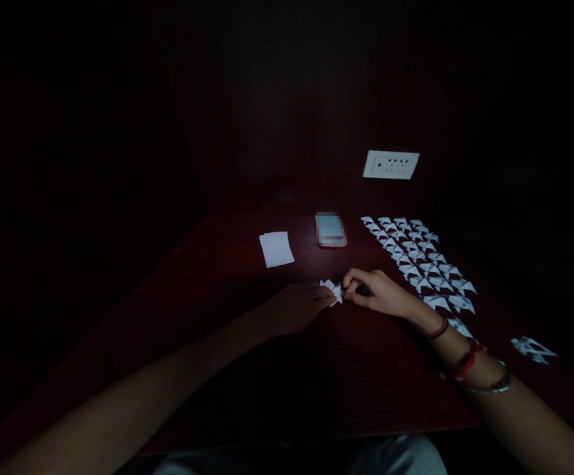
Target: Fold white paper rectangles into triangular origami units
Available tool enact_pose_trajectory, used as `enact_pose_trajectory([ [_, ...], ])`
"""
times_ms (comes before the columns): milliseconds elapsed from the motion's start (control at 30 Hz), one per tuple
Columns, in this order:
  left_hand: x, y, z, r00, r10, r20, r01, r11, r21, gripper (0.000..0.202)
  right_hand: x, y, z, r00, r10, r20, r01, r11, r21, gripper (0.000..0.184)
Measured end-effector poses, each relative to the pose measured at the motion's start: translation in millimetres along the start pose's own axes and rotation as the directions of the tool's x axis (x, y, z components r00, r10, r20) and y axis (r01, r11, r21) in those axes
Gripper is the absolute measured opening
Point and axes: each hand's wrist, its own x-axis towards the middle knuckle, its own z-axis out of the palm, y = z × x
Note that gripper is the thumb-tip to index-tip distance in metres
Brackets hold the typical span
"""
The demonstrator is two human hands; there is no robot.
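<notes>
A small folded white paper piece [335, 290], with several points sticking out, is between my hands over the dark red table. My left hand [299, 307] pinches its left side, fingers closed on it. On the other side, my right hand [373, 290] has thumb and index finger curled together at the paper's right tip. Beyond my left hand lies a stack of square white paper sheets [277, 249]. Rows of folded white paper pieces [430, 269] spread out past my right hand and forearm, some near the wrist.
A small pale-blue block, blurred [331, 229], sits behind my hands. More folded paper [533, 349] lies in a cluster at the far right. A white wall socket [390, 165] is on the back panel. The table's front edge [287, 445] runs above my legs.
</notes>
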Motion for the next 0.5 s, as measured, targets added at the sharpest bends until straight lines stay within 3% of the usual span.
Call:
enact_pose_trajectory([
  [100, 0.2, -1.0, 1.9, 1.0, -0.006, -0.001, 0.006, 1.0, -0.01, 0.035, -0.4, 4.6, -2.2, 0.999, -0.036, 0.003, 0.036, 0.996, -0.078, 0.015],
  [267, 1.9, -1.4, 1.7, 0.999, 0.001, -0.045, -0.004, 0.998, -0.06, 0.036, 0.3, 4.8, -0.8, 0.987, -0.123, 0.108, 0.137, 0.981, -0.135, 0.027],
  [500, 1.9, 1.7, -1.5, 0.997, 0.0, -0.072, -0.006, 0.996, -0.086, 0.029, 2.4, -0.3, -0.5, 0.982, -0.107, 0.153, 0.145, 0.955, -0.26, 0.03],
])
